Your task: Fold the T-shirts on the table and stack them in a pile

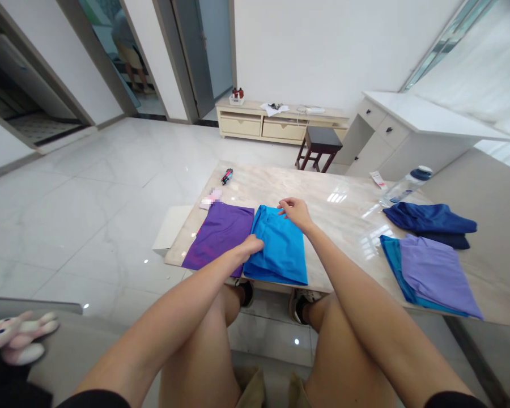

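A folded bright blue garment lies flat near the front edge of the marble-patterned table. My left hand is closed on its left side, with the fingertips partly hidden. Over the far right corner of the blue garment, my right hand has loosely bent fingers, slightly apart, and nothing visible in them. Directly to the left, a folded purple garment touches the blue one or nearly so.
On the table's right are a lavender garment on a teal one, dark blue garments and a water bottle. A small colourful item lies far left. Beyond are a stool and low cabinet; a person is past a doorway.
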A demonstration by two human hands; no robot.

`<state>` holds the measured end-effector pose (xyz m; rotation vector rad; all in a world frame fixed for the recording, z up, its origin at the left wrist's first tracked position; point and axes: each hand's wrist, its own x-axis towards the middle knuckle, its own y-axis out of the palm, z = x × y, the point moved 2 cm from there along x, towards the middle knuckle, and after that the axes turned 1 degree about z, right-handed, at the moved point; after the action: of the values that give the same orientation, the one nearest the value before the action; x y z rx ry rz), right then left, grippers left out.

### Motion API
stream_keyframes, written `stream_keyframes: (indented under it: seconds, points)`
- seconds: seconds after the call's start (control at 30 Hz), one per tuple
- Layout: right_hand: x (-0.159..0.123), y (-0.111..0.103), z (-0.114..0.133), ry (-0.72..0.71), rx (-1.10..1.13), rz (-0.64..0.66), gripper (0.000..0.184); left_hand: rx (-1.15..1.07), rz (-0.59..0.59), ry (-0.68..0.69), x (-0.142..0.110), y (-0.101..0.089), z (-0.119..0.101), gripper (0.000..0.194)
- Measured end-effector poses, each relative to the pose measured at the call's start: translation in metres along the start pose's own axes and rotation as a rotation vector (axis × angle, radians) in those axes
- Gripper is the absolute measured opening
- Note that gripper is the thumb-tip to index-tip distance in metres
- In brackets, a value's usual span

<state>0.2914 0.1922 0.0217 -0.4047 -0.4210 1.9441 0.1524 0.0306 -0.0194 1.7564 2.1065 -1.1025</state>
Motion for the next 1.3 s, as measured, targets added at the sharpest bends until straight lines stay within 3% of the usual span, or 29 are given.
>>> stream_keyframes:
  seconds: [0.1, 0.2, 0.37, 0.43, 0.6, 0.7, 0.83, 1.03, 1.17, 1.3]
  points:
    - [0.0, 0.0, -0.01, -0.025, -0.288, 0.051, 0.017, 0.021, 0.038, -0.054, 0.003, -0.006, 0.013, 0.05]
    - [-0.001, -0.003, -0.02, -0.069, -0.545, 0.101, 0.021, 0.083, 0.015, -0.078, 0.01, -0.005, 0.012, 0.058]
    - [-0.001, -0.009, -0.032, -0.04, -0.709, 0.108, 0.026, 0.284, -0.081, 0.16, 0.023, -0.009, -0.006, 0.044]
    - [-0.001, -0.014, -0.036, -0.008, -0.734, 0.093, 0.027, 0.317, -0.077, 0.191, 0.023, -0.014, -0.006, 0.04]
    - [-0.002, -0.032, -0.054, 0.139, -0.801, 0.139, 0.025, 0.553, 0.143, -0.067, 0.017, -0.03, 0.012, 0.029]
    - [-0.005, -0.043, -0.068, 0.237, -0.806, 0.201, 0.021, 0.674, 0.055, 0.037, 0.021, -0.038, 0.012, 0.018]
    - [-0.015, -0.05, -0.077, 0.37, -0.758, 0.303, 0.024, 0.693, -0.07, 0.147, 0.034, -0.035, 0.003, 0.027]
    - [-0.033, -0.04, -0.082, 0.509, -0.444, 0.326, 0.022, 0.583, -0.07, 0.094, 0.056, -0.026, 0.001, 0.037]
    - [-0.033, -0.03, -0.09, 0.529, -0.37, 0.246, 0.026, 0.486, -0.079, -0.014, 0.072, -0.025, 0.004, 0.044]
    - [-0.032, -0.03, -0.099, 0.573, -0.295, 0.225, 0.031, 0.432, -0.099, -0.032, 0.082, -0.019, 0.005, 0.038]
